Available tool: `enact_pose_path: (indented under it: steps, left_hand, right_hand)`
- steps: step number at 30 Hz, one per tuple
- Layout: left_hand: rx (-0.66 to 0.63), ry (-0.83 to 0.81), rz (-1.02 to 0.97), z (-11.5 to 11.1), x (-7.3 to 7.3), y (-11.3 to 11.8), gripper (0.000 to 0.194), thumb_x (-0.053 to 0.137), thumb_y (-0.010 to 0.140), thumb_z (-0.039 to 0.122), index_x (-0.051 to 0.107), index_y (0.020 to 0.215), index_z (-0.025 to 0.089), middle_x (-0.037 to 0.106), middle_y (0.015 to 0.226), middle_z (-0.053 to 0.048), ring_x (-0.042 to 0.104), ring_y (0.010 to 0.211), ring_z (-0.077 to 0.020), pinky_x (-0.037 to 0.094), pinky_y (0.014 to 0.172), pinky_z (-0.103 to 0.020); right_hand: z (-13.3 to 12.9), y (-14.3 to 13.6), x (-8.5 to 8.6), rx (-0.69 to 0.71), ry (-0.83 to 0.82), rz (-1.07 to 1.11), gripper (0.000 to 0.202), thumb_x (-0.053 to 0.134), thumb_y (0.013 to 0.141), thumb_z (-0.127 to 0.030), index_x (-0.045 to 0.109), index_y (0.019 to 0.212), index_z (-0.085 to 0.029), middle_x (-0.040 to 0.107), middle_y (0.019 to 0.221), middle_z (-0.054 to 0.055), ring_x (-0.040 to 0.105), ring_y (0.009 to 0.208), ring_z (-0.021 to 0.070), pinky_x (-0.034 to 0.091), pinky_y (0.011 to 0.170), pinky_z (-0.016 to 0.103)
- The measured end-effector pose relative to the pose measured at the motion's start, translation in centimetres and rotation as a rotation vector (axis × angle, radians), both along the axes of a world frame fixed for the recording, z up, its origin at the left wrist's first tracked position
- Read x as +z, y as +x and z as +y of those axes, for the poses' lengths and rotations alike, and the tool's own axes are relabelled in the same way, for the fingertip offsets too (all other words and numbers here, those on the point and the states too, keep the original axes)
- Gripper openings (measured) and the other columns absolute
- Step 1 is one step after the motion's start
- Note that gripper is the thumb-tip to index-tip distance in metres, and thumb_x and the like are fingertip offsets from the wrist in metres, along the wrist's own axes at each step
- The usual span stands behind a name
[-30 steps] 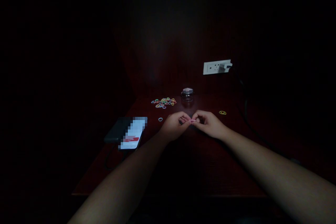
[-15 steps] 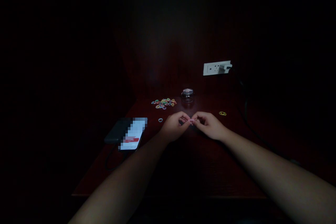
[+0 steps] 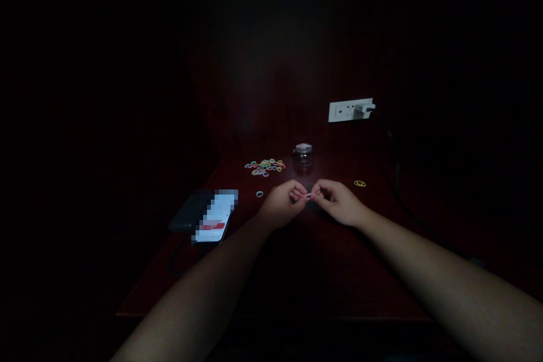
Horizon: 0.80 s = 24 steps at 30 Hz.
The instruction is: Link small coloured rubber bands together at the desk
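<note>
A small pink hair tie (image 3: 310, 194) is pinched between the fingertips of both hands above the dark red table (image 3: 271, 294). My left hand (image 3: 283, 202) is closed on its left end, and my right hand (image 3: 338, 202) grips the right end. Beyond my left hand lies a pile of coloured hair ties (image 3: 266, 167). One pale blue hair tie (image 3: 259, 194) rests alone just left of that hand. To the right of my right hand are yellow hair ties (image 3: 360, 184). A clear lidded jar (image 3: 303, 155) stands behind both hands.
At the left, a lit phone (image 3: 215, 218) lies against a dark flat box (image 3: 189, 212), with a cable below. A white socket panel (image 3: 339, 112) with a plugged-in charger (image 3: 363, 108) is on the back wall. Its black cable (image 3: 397, 175) runs down the right side.
My fingertips have drawn slightly apart, my right hand shifting a little to the right, so more of the pink hair tie shows between them. Other things stay put.
</note>
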State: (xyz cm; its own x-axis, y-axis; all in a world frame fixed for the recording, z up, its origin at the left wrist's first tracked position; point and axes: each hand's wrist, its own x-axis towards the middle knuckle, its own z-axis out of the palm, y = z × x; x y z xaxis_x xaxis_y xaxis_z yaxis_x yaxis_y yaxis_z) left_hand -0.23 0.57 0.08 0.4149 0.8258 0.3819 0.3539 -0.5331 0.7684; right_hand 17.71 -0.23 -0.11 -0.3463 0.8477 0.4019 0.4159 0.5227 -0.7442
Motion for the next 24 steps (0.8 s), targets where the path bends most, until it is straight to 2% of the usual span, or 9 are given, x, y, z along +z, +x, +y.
enact_pose_path:
  steps: [4, 14, 24]
  left_hand:
    - [-0.012, -0.009, 0.003, -0.10, 0.11, 0.01, 0.013, 0.058, 0.074, 0.020, 0.059, 0.084, 0.013, 0.060, 0.073, -0.001, 0.051, 0.064, -0.0072, 0.042, 0.058, -0.018]
    - [-0.031, -0.028, 0.005, -0.32, 0.36, 0.01, 0.017, 0.059, 0.071, 0.016, 0.060, 0.088, 0.014, 0.063, 0.079, -0.003, 0.055, 0.069, -0.0082, 0.044, 0.061, -0.019]
    - [-0.049, -0.031, -0.020, -0.30, 0.11, 0.05, 0.017, 0.059, 0.074, 0.023, 0.059, 0.089, 0.014, 0.062, 0.079, -0.002, 0.055, 0.068, -0.0084, 0.044, 0.060, -0.020]
  right_hand:
    - [0.19, 0.19, -0.03, -0.023, -0.003, -0.022, 0.014, 0.049, 0.083, -0.027, 0.055, 0.076, -0.016, 0.052, 0.066, 0.000, 0.045, 0.061, 0.0116, 0.034, 0.055, 0.023]
    - [0.11, 0.19, 0.00, -0.029, -0.025, -0.002, 0.016, 0.052, 0.081, -0.029, 0.056, 0.075, -0.015, 0.051, 0.063, -0.001, 0.044, 0.058, 0.0114, 0.033, 0.053, 0.023]
    - [-0.12, -0.04, 0.04, 0.009, -0.036, 0.002, 0.014, 0.054, 0.079, -0.027, 0.058, 0.075, -0.015, 0.050, 0.062, -0.001, 0.042, 0.057, 0.0104, 0.033, 0.053, 0.022]
